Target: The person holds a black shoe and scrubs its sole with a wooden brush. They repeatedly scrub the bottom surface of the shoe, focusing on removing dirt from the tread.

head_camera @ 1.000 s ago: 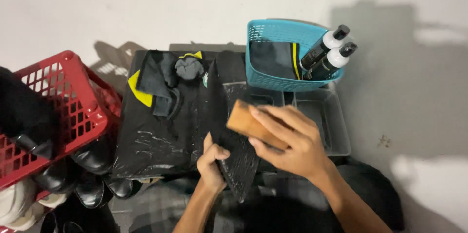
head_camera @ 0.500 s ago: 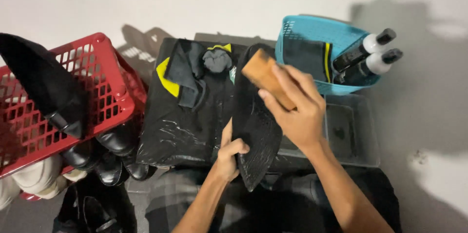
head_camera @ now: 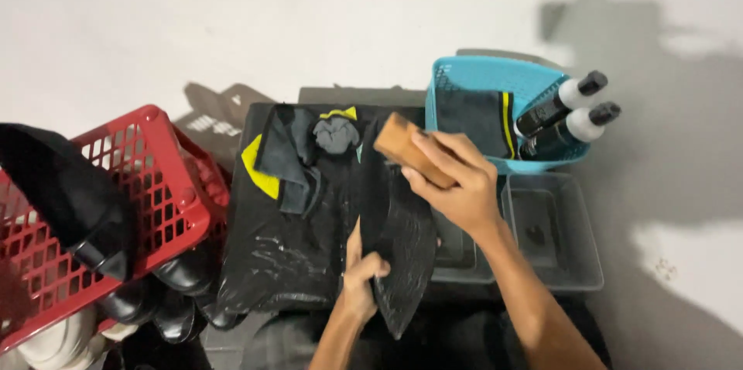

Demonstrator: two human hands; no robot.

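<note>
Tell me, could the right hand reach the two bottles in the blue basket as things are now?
Probably yes. The right hand is just beside the blue basket, and the bottles lean out uncovered. But it holds a brown brush, so it cannot grasp them.

Shoe (head_camera: pixel 398 246) in left hand (head_camera: pixel 360 281) is black w/ faint ribbed sole lines; brush (head_camera: pixel 410 155) under right hand (head_camera: pixel 457 184) is tan-brown wood. Mat (head_camera: pixel 286 254) is black w/ whitish smears, cloths on it dark grey plus yellow patches (head_camera: pixel 259 169); far right basket (head_camera: pixel 495 80) is turquoise lattice, holding black cloth w/ yellow stripe & two black bottles (head_camera: pixel 561 118) w/ white necks, black caps. Left crate (head_camera: pixel 147 184) is red grid, shoes near it glossy black; tray (head_camera: pixel 553 234) is clear grey; floor is off-white.
</note>
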